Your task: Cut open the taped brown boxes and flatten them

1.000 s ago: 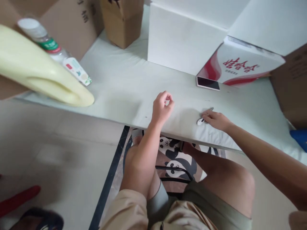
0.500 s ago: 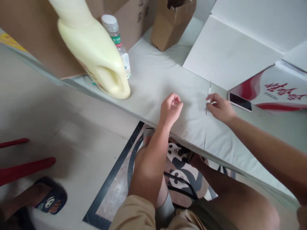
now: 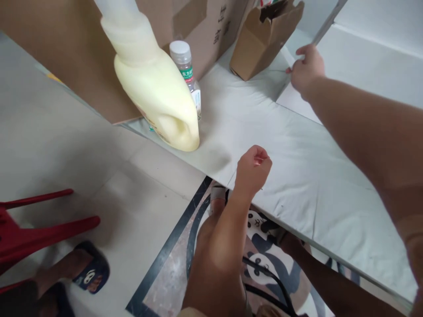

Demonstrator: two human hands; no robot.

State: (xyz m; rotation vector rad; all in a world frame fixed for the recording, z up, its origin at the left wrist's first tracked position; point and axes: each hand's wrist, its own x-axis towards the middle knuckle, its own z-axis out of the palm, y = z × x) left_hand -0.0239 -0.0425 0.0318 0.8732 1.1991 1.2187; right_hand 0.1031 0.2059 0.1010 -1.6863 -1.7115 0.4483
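My left hand (image 3: 254, 171) is closed in a pinch just above the cloth near the table's front edge. Whatever is between its fingertips is too small to name. My right hand (image 3: 308, 70) reaches toward the back, beside an open brown carton (image 3: 253, 53) and over the corner of a white panel. At its fingers shows a slim white tool (image 3: 288, 56), partly hidden and blurred. To the left of the hands, a pale yellow jug with a moulded handle (image 3: 158, 83) stands in front of a clear bottle with a white cap (image 3: 185, 66).
A large cardboard box (image 3: 76, 57) stands behind the jug. The table has a pale cloth (image 3: 291, 149) with creases. White panels (image 3: 373, 66) lie at the back right. Below left are a red stool's legs (image 3: 62, 229) and another person's slippered foot (image 3: 92, 275).
My right hand has moved up and back from mid-table toward the carton. My view has shifted, so the phone and red-and-white box are out of sight. My left hand stays pinched.
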